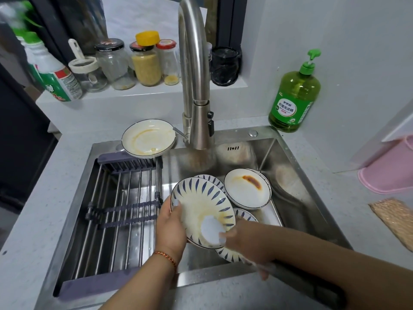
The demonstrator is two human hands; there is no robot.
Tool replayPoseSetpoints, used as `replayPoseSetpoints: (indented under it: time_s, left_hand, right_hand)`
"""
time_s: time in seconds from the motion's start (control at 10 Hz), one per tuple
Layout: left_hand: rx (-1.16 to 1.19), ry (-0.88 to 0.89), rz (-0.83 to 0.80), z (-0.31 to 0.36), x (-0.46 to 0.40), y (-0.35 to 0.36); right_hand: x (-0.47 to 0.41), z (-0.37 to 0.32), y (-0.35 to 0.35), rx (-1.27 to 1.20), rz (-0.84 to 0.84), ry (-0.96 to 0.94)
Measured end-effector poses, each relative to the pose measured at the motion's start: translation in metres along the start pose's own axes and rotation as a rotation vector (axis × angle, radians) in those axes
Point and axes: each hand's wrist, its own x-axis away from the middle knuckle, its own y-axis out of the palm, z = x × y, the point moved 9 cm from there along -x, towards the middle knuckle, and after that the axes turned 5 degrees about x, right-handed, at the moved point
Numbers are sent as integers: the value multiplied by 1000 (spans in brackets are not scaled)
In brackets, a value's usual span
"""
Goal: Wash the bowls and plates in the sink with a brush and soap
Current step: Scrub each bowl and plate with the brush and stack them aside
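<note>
While my left hand [171,227] grips the patterned plate [202,211] by its left rim, thumb hooked over the edge, I hold it tilted over the sink [290,189], just above the other dishes. My right hand [243,245] pinches a pale scrubber [212,229] — blurred, so I can't tell if it is a brush head or a sponge — against the plate's lower inner face.

Yellowish film runs across the plate's middle. I judge this is mid-scrub on the first dish.

Doing it well, as I see it:
- Keep the left thumb firm on the rim; a wet glazed plate will likely slip if the grip loosens.
- Work the scrubber in circles from centre outward, then along the blue-leaf border.
- Turn the plate by the rim so the part under my thumb gets scrubbed too.
- Keep it low over the sink, so a slip means a short drop, though it could chip the dishes below.

Waiting: a white plate [247,189] with a dark red smear leans in the sink, close on the right; more patterned pieces lie under and behind. Another stained plate [148,138] sits on the sink's back edge, left of the faucet [193,63]. Water seems to be running from the faucet. The green soap bottle [293,95] stands on the counter [26,209] at the far right corner; the rack [125,209] spans the sink's left half.
</note>
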Motion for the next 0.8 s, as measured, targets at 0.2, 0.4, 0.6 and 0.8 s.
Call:
replayPoseSetpoints:
  time_s: [0.2, 0.4, 0.6, 0.8]
  left_hand:
    - [41, -93, -6, -19, 6, 9]
    - [69, -112, -22, -22, 11, 16]
    - [-11, -21, 35, -12, 0, 3]
    - [-70, 22, 76, -5, -5, 1]
  right_hand:
    - [-21, -2, -19, -315, 100, 115]
    - [-32, 26, -50, -342, 198, 235]
    - [-4, 54, -29, -225, 9, 340]
    - [15, 14, -7, -348, -80, 156]
